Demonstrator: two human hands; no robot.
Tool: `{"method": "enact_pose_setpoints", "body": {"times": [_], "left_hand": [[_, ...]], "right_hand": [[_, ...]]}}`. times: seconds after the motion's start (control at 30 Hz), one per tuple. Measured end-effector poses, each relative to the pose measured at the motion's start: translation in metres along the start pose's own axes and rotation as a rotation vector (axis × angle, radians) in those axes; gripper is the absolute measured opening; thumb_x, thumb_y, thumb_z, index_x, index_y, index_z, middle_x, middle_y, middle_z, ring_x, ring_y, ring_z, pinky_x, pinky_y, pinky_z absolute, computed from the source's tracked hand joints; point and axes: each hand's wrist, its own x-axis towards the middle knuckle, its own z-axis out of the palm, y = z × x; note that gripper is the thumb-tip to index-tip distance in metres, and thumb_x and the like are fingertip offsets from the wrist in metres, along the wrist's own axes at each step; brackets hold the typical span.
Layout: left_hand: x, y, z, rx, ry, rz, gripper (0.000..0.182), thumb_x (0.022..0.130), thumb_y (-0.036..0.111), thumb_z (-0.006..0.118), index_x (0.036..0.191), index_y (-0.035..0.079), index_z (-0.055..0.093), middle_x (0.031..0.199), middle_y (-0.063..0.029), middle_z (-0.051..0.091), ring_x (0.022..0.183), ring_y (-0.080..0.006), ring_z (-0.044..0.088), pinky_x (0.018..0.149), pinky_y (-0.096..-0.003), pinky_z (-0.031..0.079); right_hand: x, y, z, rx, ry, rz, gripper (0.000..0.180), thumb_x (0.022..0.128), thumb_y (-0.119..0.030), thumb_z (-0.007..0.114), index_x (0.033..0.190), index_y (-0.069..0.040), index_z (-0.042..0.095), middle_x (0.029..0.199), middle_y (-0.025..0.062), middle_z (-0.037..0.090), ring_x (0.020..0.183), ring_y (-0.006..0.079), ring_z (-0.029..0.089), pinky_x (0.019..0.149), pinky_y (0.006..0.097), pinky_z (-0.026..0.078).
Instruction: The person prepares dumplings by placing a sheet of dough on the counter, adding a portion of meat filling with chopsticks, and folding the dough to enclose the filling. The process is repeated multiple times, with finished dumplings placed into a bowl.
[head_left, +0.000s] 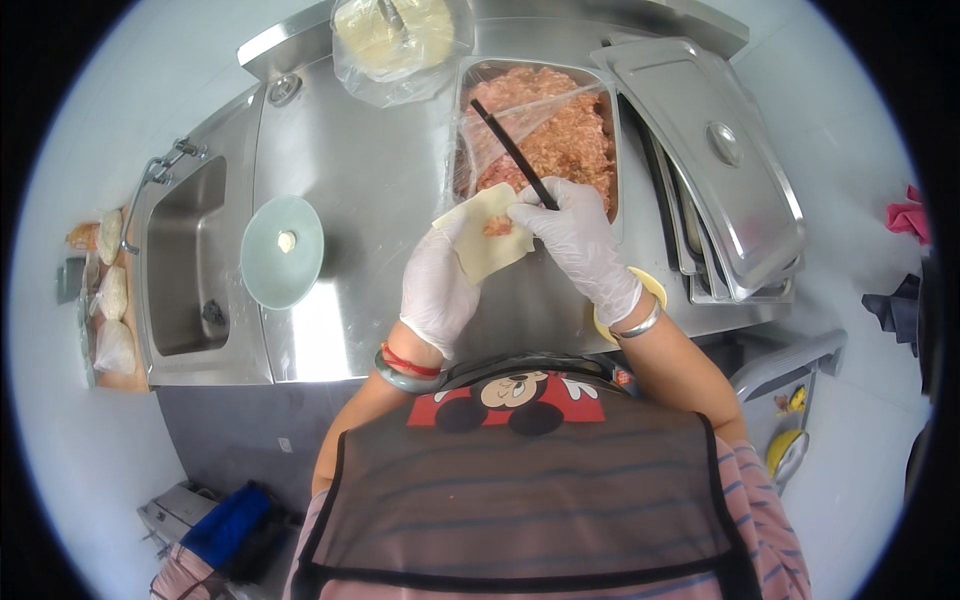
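My left hand (442, 289), in a translucent white glove, holds a flat dough wrapper (480, 251) with a small dab of minced meat (497, 225) on it. My right hand (566, 225), gloved too, grips dark chopsticks (514, 150) and touches the wrapper's right edge. Just beyond the hands, a steel pan (617, 161) holds minced meat (562, 120), partly covered by clear plastic film. To the left, a pale green bowl (281, 270) holds one small whitish piece (286, 241). Behind, a plastic bag (360, 82) contains pale round wrappers (394, 45).
Steel lids and trays (724, 187) lie stacked at the right. A yellow dish (646, 281) is partly hidden under my right forearm. The sink (191, 262) and its tap (139, 187) are at the left, with bagged foods (112, 292) beyond. The steel counter (360, 187) has a raised back edge.
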Motion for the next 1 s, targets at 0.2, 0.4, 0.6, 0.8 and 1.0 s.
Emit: {"method": "enact_pose_setpoints", "body": {"times": [0.2, 0.4, 0.6, 0.8, 1.0], "left_hand": [[-0.004, -0.010, -0.001, -0.073, 0.149, 0.021, 0.039, 0.104, 0.021, 0.046, 0.127, -0.008, 0.054, 0.120, -0.0146, 0.062, 0.110, -0.0267, 0.061, 0.096, -0.0415, 0.051], [-0.011, -0.011, 0.000, -0.251, 0.029, 0.018, 0.029, 0.102, 0.013, 0.044, 0.124, -0.002, 0.055, 0.116, -0.0119, 0.062, 0.109, -0.0265, 0.060, 0.097, -0.0390, 0.047], [-0.012, -0.019, -0.003, -0.045, 0.095, 0.039, 0.032, 0.095, 0.000, 0.046, 0.125, -0.006, 0.055, 0.120, -0.0150, 0.063, 0.112, -0.0270, 0.062, 0.101, -0.0393, 0.048], [-0.008, -0.028, -0.003, -0.078, 0.008, 0.054, 0.028, 0.099, 0.006, 0.047, 0.123, -0.005, 0.057, 0.116, -0.0166, 0.064, 0.114, -0.0266, 0.061, 0.103, -0.0390, 0.046], [-0.017, -0.026, 0.006, -0.077, 0.117, -0.055, 0.044, 0.100, 0.016, 0.053, 0.137, -0.006, 0.045, 0.133, -0.0211, 0.056, 0.119, -0.0286, 0.059, 0.103, -0.0409, 0.048]], "right_hand": [[-0.010, -0.013, 0.011, -0.458, 0.060, -0.278, 0.016, 0.086, -0.013, 0.068, 0.092, 0.001, 0.067, 0.071, 0.0116, 0.061, 0.064, 0.0162, 0.059, 0.062, 0.0316, 0.047], [-0.018, -0.018, 0.016, -0.299, -0.191, -0.189, 0.015, 0.087, -0.016, 0.063, 0.093, -0.003, 0.069, 0.080, 0.0185, 0.066, 0.075, 0.0339, 0.065, 0.069, 0.0371, 0.050], [-0.030, -0.012, 0.006, -0.376, -0.003, -0.279, 0.020, 0.087, -0.013, 0.070, 0.101, 0.000, 0.065, 0.083, 0.0132, 0.066, 0.078, 0.0217, 0.065, 0.071, 0.0321, 0.051], [-0.046, 0.012, 0.015, -0.625, 0.097, -0.735, 0.026, 0.091, -0.007, 0.056, 0.115, 0.001, 0.062, 0.097, 0.0162, 0.065, 0.080, 0.0331, 0.066, 0.067, 0.0374, 0.054], [-0.065, 0.000, 0.005, -0.791, -0.168, -0.640, 0.024, 0.090, -0.015, 0.059, 0.110, -0.002, 0.060, 0.091, 0.0144, 0.058, 0.072, 0.0337, 0.061, 0.063, 0.0425, 0.052]]}}
